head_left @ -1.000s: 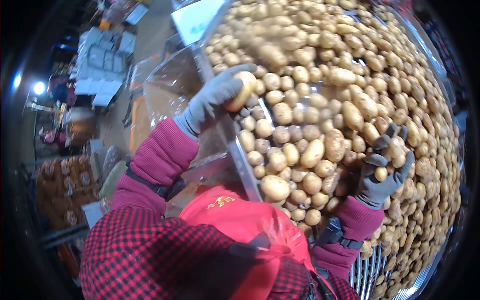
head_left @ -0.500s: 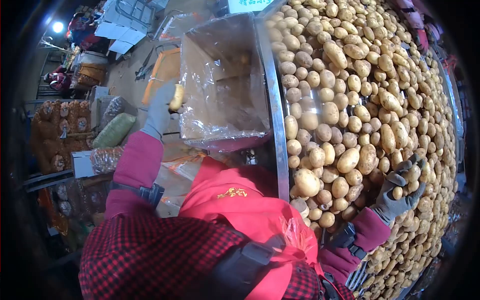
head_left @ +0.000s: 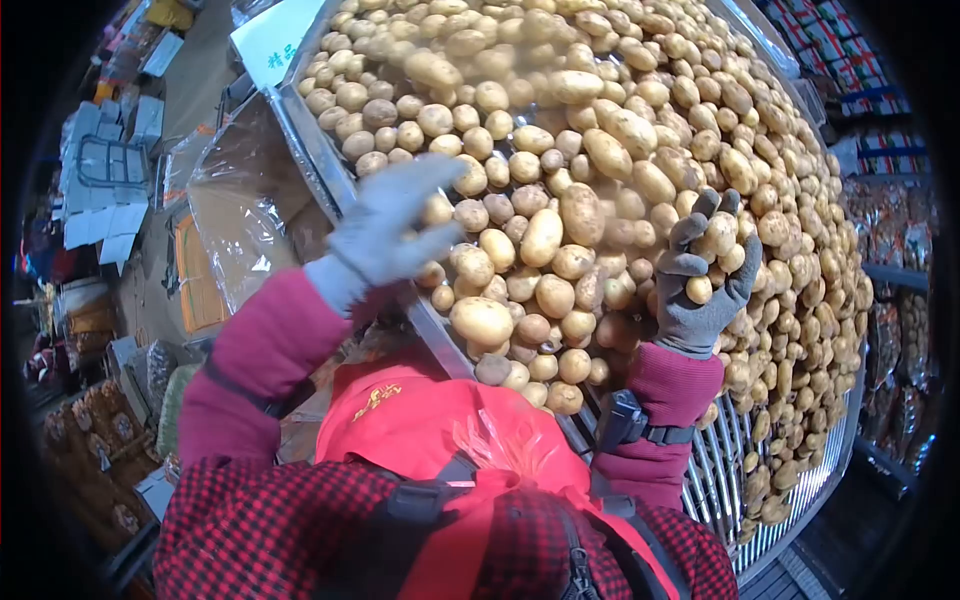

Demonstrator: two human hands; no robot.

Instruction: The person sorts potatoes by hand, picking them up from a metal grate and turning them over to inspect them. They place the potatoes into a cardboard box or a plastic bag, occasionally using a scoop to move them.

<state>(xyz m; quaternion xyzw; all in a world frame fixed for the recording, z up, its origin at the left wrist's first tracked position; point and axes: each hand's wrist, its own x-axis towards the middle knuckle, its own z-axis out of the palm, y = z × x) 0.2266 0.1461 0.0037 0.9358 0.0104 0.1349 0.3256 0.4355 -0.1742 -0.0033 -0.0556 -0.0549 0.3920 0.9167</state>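
Right hand [head_left: 692, 312] cups potato [head_left: 699, 290] (left hand [head_left: 393, 227] splayed).

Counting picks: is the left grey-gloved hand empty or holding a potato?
Empty, it seems: the left grey-gloved hand is spread open, nothing gripped.

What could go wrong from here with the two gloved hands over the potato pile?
1. The right hand cups small potatoes loosely, fingers half open; one could slip back into the pile.
2. The left hand is open and blurred, right above the metal rim; it might strike the rim or knock potatoes over it.
3. Potatoes are heaped at the near edge, so some might roll off.
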